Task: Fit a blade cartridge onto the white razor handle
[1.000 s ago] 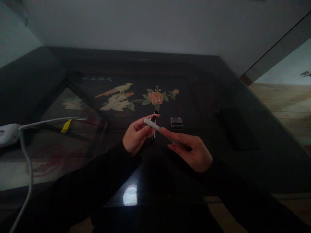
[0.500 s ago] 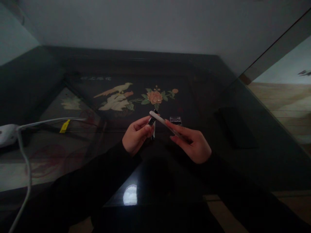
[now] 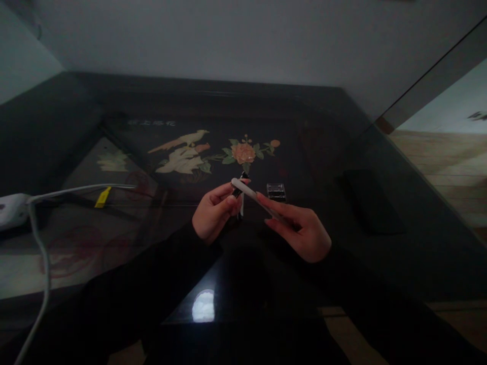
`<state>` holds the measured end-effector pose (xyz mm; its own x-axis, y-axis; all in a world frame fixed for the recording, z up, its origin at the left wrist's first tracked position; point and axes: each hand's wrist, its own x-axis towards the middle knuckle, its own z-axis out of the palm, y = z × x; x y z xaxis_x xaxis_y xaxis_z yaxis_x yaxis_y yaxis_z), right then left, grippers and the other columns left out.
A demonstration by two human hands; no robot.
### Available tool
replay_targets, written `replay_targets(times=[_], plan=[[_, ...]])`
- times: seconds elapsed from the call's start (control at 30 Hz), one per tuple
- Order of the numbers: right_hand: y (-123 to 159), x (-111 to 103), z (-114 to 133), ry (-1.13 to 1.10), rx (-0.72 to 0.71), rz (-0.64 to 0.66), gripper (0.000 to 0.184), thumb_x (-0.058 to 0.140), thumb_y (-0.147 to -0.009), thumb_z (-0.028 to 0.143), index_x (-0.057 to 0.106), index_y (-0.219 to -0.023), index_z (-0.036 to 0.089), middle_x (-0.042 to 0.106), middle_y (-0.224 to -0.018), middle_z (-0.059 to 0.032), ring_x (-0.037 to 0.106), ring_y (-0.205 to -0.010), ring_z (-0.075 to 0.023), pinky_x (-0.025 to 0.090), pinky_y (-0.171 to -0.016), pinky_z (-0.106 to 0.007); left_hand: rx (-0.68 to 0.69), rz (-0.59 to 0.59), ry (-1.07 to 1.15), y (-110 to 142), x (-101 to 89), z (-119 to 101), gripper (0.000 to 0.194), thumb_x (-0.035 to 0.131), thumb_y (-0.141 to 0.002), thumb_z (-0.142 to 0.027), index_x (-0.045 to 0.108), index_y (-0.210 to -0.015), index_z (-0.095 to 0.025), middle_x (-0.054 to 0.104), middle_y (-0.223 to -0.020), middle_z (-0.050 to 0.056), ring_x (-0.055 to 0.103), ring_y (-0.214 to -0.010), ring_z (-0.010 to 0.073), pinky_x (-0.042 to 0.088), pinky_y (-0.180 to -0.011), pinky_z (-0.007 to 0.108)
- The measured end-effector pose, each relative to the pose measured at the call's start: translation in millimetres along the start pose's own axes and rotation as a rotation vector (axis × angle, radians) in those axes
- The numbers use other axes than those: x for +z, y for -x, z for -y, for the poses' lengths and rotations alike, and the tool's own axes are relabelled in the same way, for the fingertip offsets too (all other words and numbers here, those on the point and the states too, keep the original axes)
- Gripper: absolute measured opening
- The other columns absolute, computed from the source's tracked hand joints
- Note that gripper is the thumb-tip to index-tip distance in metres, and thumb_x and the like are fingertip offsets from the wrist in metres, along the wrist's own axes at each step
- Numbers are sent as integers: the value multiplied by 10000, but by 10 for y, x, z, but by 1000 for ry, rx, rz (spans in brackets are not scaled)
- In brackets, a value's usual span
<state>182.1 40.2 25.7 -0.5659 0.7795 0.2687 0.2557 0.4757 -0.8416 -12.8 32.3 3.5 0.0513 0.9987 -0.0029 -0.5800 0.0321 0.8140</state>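
Note:
My left hand (image 3: 213, 214) is closed, its thumb and fingers pinching a small black object with shiny parts (image 3: 237, 192). A narrow pale strip (image 3: 242, 205) hangs below those fingers; whether it belongs to the black object I cannot tell. My right hand (image 3: 302, 228) is closed around the lower end of a pale flat stick with a rounded tip (image 3: 249, 191). The stick slants up and left, and its tip lies across the black object, apparently touching it. Just behind my right fingers, a small clear box with a dark inside (image 3: 276, 191) rests on the table.
The dark glossy tabletop (image 3: 258, 284) shows a bird-and-flower picture (image 3: 243, 152). On the left are a white power strip (image 3: 13, 210), a white cable (image 3: 45, 263) and a yellow tag (image 3: 102, 197). A flat black item (image 3: 373, 203) lies to the right. A wall (image 3: 213, 40) stands behind.
The stick's tip has shifted slightly left and down over the black object. My right hand has dropped a little with it; my left hand stays nearly still.

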Motion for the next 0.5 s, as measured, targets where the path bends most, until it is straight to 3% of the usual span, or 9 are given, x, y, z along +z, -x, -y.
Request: replay_targets(times=[0.13,0.3,0.5], plan=[[18,13,37,2,-32,30,460,577,-856,146,564,-1302,256,680,-1204,-32,702,-972,-197,591,-800,-307,9,-29,14,-12,-15,15,468,858,-592,-364,736,-985,-141,512,-556,-42,401,-506,49,320,-493,177],[18,12,34,-31,-65,37,497,572,-849,110,548,-1311,290,670,-1218,-11,682,-1034,-183,571,-864,-293,-5,-43,12,-21,-13,11,485,876,-549,-374,746,-958,-148,542,-558,-37,415,-509,55,327,-495,182],[-3,7,-16,-19,-4,12,468,563,-864,135,554,-1310,275,649,-1249,-13,681,-1036,-185,549,-923,-325,-19,-39,8,-2,12,-14,487,866,-577,-347,726,-988,-127,514,-553,-46,396,-518,51,316,-505,186]])
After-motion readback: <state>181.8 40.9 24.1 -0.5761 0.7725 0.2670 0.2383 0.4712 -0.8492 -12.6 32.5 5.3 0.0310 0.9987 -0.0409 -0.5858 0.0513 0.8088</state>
